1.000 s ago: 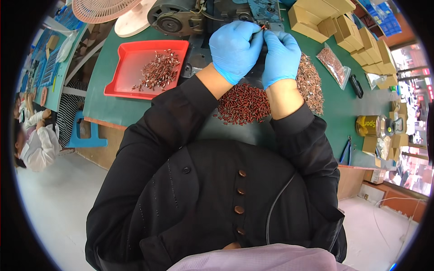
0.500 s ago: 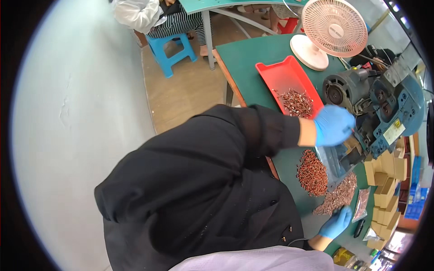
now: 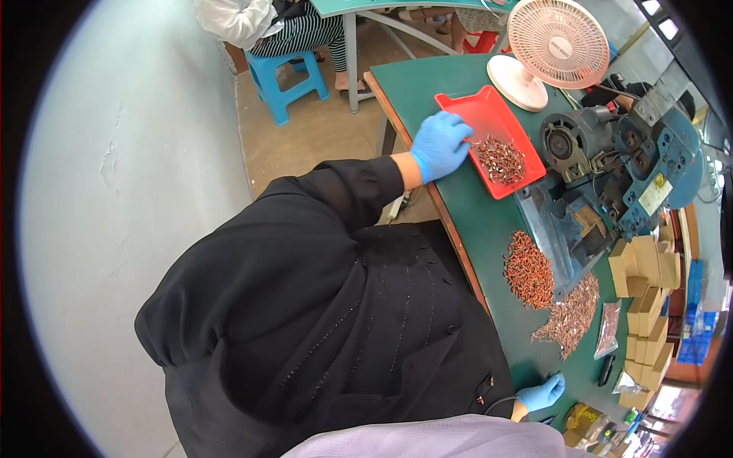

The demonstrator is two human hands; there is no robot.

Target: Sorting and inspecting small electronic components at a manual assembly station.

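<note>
My left hand [image 3: 441, 145], in a blue glove, lies with spread fingers on the near rim of a red tray [image 3: 458, 103]. The tray holds a heap of small brown metal parts [image 3: 500, 159], just beyond the fingertips. My right hand [image 3: 542, 393], also gloved in blue, rests at the near edge of the green table [image 3: 473, 221], far from the tray; its fingers are curled and what they hold is unclear. A pile of reddish parts [image 3: 528, 271] and a paler brown pile [image 3: 571, 314] lie between the two hands, in front of a grey-blue bench machine [image 3: 611, 175].
A pink desk fan [image 3: 557, 42] stands behind the tray. Small cardboard boxes [image 3: 649, 305] are stacked right of the machine, with a clear plastic bag [image 3: 608, 328] beside them. On the floor stands a blue stool [image 3: 286, 80] with another person [image 3: 252, 19] seated on it.
The view has swung to the left. My left hand left the machine and went to the red tray's rim. My right hand dropped away to the table's near edge.
</note>
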